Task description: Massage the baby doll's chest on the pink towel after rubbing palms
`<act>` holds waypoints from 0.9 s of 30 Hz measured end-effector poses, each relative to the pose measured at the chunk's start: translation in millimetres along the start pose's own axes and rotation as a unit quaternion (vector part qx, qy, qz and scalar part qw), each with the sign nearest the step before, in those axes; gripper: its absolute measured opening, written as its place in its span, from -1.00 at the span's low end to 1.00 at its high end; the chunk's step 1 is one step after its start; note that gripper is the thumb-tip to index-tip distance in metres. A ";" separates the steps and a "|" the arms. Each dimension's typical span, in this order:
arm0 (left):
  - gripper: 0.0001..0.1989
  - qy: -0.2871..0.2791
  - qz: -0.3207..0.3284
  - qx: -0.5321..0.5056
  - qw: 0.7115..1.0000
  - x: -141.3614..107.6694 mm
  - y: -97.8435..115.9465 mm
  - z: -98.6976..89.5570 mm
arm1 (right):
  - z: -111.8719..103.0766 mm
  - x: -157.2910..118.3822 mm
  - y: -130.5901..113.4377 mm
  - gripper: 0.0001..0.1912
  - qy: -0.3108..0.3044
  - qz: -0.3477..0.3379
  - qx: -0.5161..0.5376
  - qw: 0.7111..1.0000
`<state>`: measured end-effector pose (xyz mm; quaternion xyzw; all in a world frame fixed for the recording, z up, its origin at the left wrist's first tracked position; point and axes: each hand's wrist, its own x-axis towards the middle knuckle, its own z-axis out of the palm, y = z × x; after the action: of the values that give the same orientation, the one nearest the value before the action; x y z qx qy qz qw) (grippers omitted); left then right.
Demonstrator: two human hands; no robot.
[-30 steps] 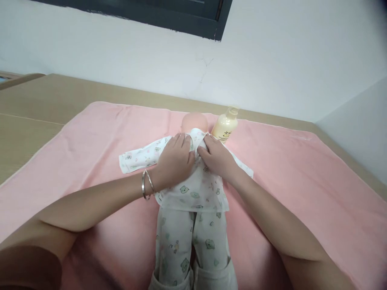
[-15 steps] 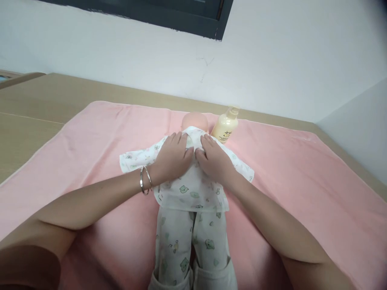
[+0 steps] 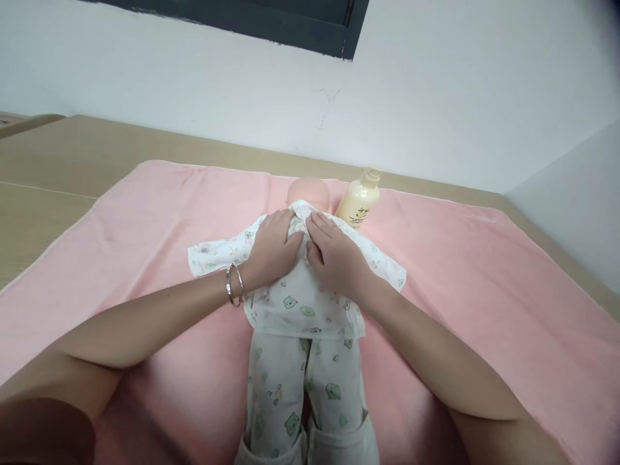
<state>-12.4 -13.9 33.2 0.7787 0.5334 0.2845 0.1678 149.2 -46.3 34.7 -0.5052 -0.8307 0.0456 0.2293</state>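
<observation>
At centre, 2 hands, left [image 3: 274, 248] and right [image 3: 336, 255], press the shirt [image 3: 303, 303]; whether either grip closes on fabric cannot be determined. Trouser [image 3: 305, 387] ends: cut off.

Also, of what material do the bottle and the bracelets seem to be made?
Bottle: probably glossy, translucent plastic, since bright highlights cross its pale yellow body.
Bracelets: likely polished metal, judging by their silvery shine; silver or steel, I cannot tell.

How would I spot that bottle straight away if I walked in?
Find the pink cloth on the wooden table, then the doll's smooth head near its far edge. The bottle is just right of that head: pale yellow, glossy, with dark print, unlike the plain head.
</observation>
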 end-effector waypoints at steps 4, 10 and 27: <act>-0.51 0.009 0.007 0.028 1.000 -10.7 4.0 4.7 | -0.4 11.2 12.0 -0.31 -0.022 0.087 0.053 0.995; -0.47 -0.008 0.080 0.094 0.992 -22.5 11.6 3.4 | -1.8 7.3 3.9 -0.30 -0.031 0.114 0.019 0.993; -0.56 -0.037 0.131 0.165 0.977 -16.0 9.4 -3.0 | -1.5 1.1 -3.5 -0.39 -0.032 0.086 0.003 0.996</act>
<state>-11.6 -32.4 36.7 0.8690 0.4594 0.1830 0.0182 146.5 -47.2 37.5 -0.5722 -0.7910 0.0843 0.1994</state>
